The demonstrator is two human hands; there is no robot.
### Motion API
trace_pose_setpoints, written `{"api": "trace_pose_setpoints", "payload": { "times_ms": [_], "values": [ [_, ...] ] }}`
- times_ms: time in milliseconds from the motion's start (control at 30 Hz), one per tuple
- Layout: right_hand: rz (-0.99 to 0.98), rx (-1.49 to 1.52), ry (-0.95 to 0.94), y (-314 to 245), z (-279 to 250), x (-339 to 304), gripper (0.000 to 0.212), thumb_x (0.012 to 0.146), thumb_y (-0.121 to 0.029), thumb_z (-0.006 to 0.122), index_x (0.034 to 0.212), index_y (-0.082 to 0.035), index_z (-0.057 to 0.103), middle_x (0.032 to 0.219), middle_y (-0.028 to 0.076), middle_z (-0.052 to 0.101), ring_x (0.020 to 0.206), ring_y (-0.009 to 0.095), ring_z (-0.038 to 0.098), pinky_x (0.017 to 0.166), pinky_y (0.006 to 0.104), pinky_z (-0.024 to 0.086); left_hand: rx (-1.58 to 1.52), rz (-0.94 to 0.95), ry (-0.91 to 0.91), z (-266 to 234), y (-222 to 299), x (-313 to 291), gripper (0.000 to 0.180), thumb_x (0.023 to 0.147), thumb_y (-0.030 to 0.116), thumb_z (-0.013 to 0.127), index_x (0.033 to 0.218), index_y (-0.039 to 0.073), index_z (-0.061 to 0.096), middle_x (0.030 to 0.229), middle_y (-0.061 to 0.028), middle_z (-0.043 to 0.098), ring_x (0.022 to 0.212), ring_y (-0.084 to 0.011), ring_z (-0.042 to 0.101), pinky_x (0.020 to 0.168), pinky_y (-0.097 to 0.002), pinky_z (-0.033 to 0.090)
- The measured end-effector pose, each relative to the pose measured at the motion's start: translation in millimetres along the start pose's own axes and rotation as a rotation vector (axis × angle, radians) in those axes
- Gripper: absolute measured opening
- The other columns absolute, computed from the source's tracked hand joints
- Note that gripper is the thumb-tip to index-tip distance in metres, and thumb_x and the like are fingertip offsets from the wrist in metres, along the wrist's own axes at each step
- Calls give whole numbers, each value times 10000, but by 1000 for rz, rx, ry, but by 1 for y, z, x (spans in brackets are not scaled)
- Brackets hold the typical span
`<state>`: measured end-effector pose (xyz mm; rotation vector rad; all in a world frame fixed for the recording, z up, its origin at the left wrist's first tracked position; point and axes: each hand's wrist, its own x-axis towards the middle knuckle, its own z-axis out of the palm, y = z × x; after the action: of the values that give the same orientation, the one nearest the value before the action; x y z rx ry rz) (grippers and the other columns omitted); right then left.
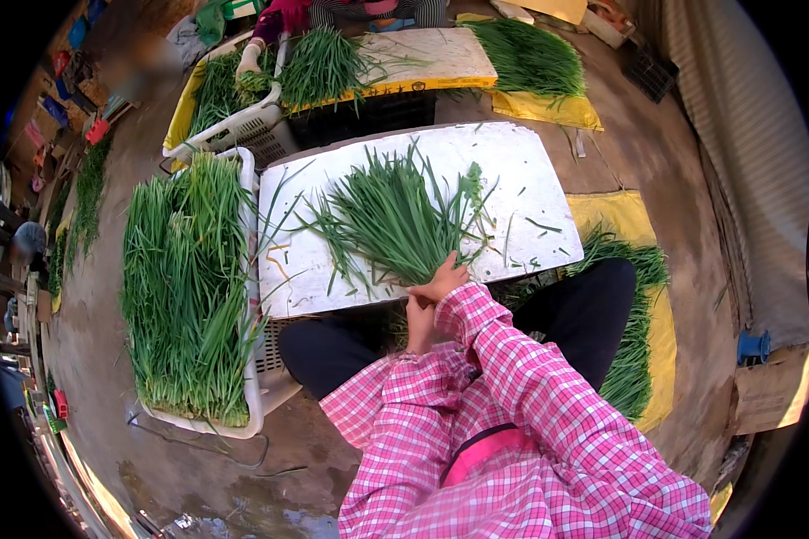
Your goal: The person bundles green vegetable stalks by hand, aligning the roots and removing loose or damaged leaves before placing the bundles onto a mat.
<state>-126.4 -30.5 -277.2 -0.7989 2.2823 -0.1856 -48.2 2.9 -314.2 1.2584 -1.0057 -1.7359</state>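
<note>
A loose bunch of garlic chives [395, 216] lies fanned out on a white board [301, 269], its leaf tips pointing away from me. My right hand [442, 280] is closed around the gathered near end of the bunch, at the board's front edge. Just below and touching it, my left hand [418, 323] is closed at the butt ends of the chives. The right hand partly covers its fingers. Cut bits and a pale green sprig [472, 182] are scattered to the right of the bunch.
At my left stands a white crate [252, 359] heaped with chives. More chives [634, 296] lie on a yellow sheet [661, 359] at my right. Across from me another person's gloved hand [249, 61] is over a second crate [220, 139], beside another board [440, 54].
</note>
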Motion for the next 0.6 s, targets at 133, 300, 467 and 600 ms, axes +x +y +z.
{"api": "trace_pose_setpoints", "payload": {
  "times_ms": [133,300,467,600],
  "values": [
    [62,-21,51,-9,6,2,1201,476,-349,788,1306,-23,-16,1167,271,277,1098,355,290,909,428,296,-223,-59,-4,0,7,-8,225,770,7,512,987,-52,518,920,-94,587,807,-139,551,691,-250,435],
    [-26,-222,167,-4,14,1,1117,518,-328,750,1299,-3,20,1083,272,370,997,357,418,821,407,395,-338,-222,12,-6,-2,-9,176,766,24,510,909,-68,558,863,-105,600,752,-138,563,651,-244,443],
    [-112,-193,195,-6,18,-4,1004,556,-253,723,1287,13,88,1012,267,438,869,370,521,734,398,452,-220,-142,265,-17,-17,-7,182,736,10,514,889,-74,564,790,-102,599,681,-140,557,609,-223,437],
    [-132,-192,241,1,21,11,841,555,-232,714,1163,50,206,841,226,556,788,344,572,696,384,467,-217,-157,311,-20,-17,-10,167,719,-4,510,870,-54,561,754,-87,591,650,-133,549,584,-227,435]
  ]
}}
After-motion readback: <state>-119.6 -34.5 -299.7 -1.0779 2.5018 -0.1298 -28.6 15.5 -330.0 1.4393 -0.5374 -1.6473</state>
